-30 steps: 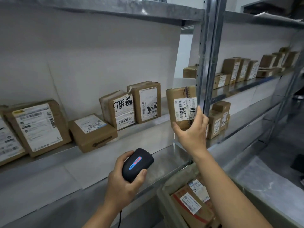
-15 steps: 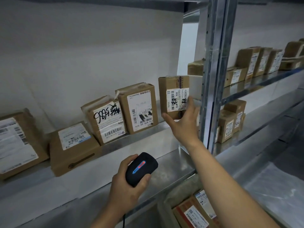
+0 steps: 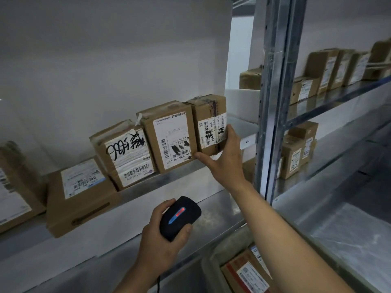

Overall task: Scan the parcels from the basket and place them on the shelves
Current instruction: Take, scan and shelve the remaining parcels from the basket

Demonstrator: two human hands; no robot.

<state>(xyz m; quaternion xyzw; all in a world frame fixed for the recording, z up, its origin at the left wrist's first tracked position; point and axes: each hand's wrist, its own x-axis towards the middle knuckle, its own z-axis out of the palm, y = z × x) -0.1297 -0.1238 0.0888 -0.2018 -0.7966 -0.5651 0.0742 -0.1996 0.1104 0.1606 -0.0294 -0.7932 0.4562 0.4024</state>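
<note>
Now that the small taped parcel (image 3: pixel 208 121) has travelled in from the shelf edge, where the right hand was holding it up near the steel upright (image 3: pixel 273 98) a second ago, it stands upright on the metal shelf (image 3: pixel 179 180), pressed in just beside the tall white-labelled parcel (image 3: pixel 169 134) at its nine o'clock. The right hand (image 3: pixel 226 159) is still on it, thumb stretched under the lower front corner and fingers curled round the right side, so the grip holds the parcel but looks to be loosening. At seven o'clock from there the left hand (image 3: pixel 160 244) wraps the black handheld scanner (image 3: pixel 179 217), its red and blue strip lit, nose pointing up toward the shelf row. Further along at nine o'clock sit the parcel with handwritten black marker (image 3: pixel 124 153) and a flat carton (image 3: pixel 82 195) lying label-up. At five o'clock in the frame, the basket (image 3: pixel 208 269) shows at least one more labelled parcel (image 3: pixel 247 273) inside. My read: this one is as good as shelved, and the call now is to let go cleanly without tipping it, then drop back to the basket for the next scan.
</note>
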